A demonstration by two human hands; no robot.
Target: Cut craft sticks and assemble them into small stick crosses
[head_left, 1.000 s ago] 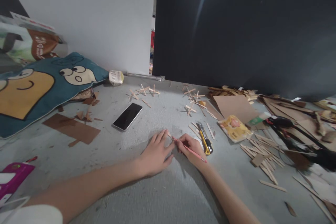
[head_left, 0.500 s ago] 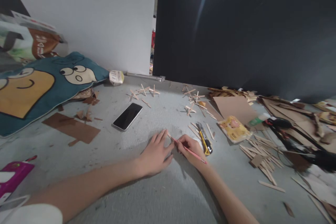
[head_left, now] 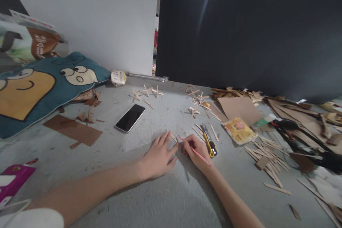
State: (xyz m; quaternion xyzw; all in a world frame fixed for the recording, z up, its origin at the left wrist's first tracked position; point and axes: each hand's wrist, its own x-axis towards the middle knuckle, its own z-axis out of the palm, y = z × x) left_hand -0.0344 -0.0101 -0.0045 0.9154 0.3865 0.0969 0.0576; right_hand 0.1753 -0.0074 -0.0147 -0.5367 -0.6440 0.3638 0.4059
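Observation:
My left hand (head_left: 159, 155) lies low on the grey table with its fingers spread, its fingertips holding a short wooden craft stick (head_left: 173, 138) against the surface. In my right hand (head_left: 194, 149) is a red pencil (head_left: 199, 155), gripped like a writing tool, its tip slanting up and left beside the stick. Whether the tip touches the stick I cannot tell. A yellow and black utility knife (head_left: 210, 140) rests just right of my right hand, with several loose craft sticks (head_left: 214, 133) around it.
A phone (head_left: 130, 118) lies beyond my left hand. Small stick crosses (head_left: 196, 109) stand farther back. To the right are a yellow packet (head_left: 238, 130), a stick pile (head_left: 269, 160) and a black glue-gun-like tool (head_left: 287, 124). A blue cushion (head_left: 64, 94) and brown cardboard (head_left: 77, 131) lie left.
The pencil tip has lifted slightly up and away from the stick, and my right fingers have shifted a little. More of the stick shows. My left hand stays in place.

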